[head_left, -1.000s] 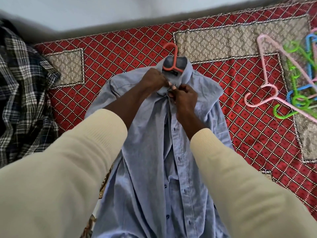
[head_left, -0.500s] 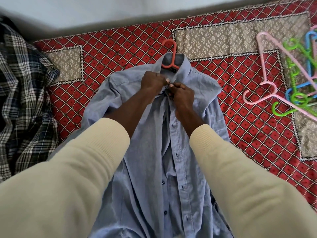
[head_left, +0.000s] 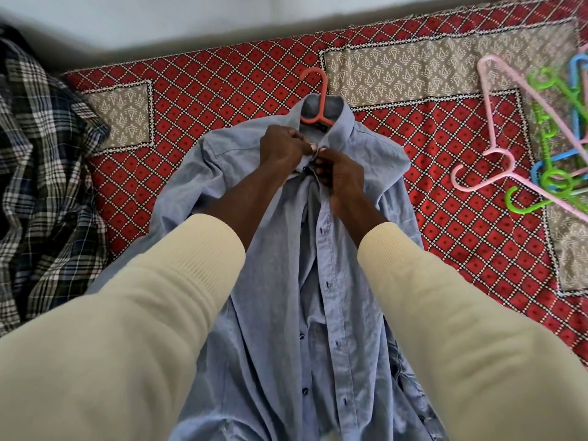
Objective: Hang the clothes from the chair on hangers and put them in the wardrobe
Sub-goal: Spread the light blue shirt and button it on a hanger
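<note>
Both hands, left (head_left: 281,148) and right (head_left: 339,173), pinch the soft blue shirt's (head_left: 286,313) collar placket.

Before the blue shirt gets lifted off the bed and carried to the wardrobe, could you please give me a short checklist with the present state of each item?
1. Hanger inside the shirt, hook out through the collar: ok.
2. Top button fastened: cannot tell; left hand and right hand pinch the placket there and hide it.
3. Lower buttons fastened: not ok; the front gapes open.
4. A hand on the hanger hook for lifting: not ok.
5. Spare hangers clear of the shirt: ok.
6. Checked shirt still to hang: not ok.
</note>
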